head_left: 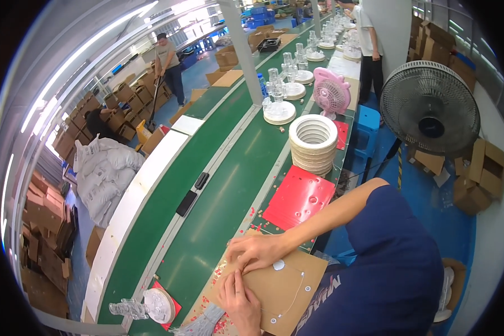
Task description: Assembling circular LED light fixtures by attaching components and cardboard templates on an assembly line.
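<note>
Over a brown cardboard sheet point(297, 280) at the belt's near edge, my right hand point(257, 251) reaches in from the right, its fingers pinched together. My left hand point(239, 299) comes up from the lower edge, and its fingertips meet the right ones. Whatever lies between the fingertips is too small to make out. A thin pale wire point(294, 295) runs across the sheet, which also bears a white round spot and small ring-shaped pieces. Beside the left hand lies a bundle of thin silvery wires point(203, 323). Small red bits are scattered along the sheet's far side.
Red punched sheets point(299, 196) and a stack of white rings point(313, 140) stand beyond my right arm. A clear stacked piece on a white disc point(159, 305) sits at lower left. Farther on are a pink fan point(331, 92), a black floor fan point(430, 106), a blue stool point(367, 129) and other people.
</note>
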The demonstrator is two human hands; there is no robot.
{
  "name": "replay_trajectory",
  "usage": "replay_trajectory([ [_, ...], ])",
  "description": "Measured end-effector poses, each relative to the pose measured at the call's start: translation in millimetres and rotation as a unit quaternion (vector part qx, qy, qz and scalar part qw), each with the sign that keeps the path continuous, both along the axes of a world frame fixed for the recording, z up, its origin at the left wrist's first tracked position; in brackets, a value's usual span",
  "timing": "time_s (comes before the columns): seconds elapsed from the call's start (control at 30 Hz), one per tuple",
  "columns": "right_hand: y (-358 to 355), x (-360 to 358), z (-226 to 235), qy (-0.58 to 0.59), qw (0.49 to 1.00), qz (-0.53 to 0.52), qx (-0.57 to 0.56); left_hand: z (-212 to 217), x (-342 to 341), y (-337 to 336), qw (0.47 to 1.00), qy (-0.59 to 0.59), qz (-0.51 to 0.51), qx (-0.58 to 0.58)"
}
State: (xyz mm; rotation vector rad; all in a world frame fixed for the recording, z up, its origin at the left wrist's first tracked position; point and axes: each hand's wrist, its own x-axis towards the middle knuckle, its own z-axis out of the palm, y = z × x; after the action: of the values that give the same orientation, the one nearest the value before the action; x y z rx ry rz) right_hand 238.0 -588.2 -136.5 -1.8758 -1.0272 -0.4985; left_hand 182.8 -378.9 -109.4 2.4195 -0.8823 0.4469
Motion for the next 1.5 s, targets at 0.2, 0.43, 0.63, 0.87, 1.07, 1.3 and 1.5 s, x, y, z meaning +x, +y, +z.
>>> replay_trajectory([
  [0.2, 0.4, 3.6, -10.2, 0.108, 0.993, 0.001, -0.039, -1.6, -6.4, 0.0, 1.000, -0.002, -0.023, 0.013],
  [0.43, 16.3, 4.1, -7.9, 0.195, 0.980, -0.022, -0.046, -10.5, -7.2, 11.7, 1.000, 0.002, -0.006, -0.008],
  [0.63, 22.3, 17.2, 9.6, 0.325, 0.936, 0.003, -0.134, -13.5, -10.4, 18.2, 1.000, 0.005, -0.002, -0.012],
  [0.87, 30.7, 25.4, 4.9, 0.275, 0.946, 0.011, -0.171, -21.2, -2.5, 27.0, 0.998, 0.033, 0.001, -0.053],
  [1.07, 40.4, 44.1, 14.5, 0.349, 0.879, 0.094, -0.312, -18.5, -2.0, 30.0, 0.998, 0.026, -0.011, -0.054],
  [1.3, 32.9, 53.0, 12.1, 0.361, 0.885, 0.152, -0.249, -19.3, -1.6, 31.5, 0.998, 0.031, -0.010, -0.058],
  [1.5, 27.6, 45.6, 12.7, 0.409, 0.891, 0.100, -0.169, -19.2, 1.9, 34.8, 0.996, 0.046, -0.011, -0.071],
])
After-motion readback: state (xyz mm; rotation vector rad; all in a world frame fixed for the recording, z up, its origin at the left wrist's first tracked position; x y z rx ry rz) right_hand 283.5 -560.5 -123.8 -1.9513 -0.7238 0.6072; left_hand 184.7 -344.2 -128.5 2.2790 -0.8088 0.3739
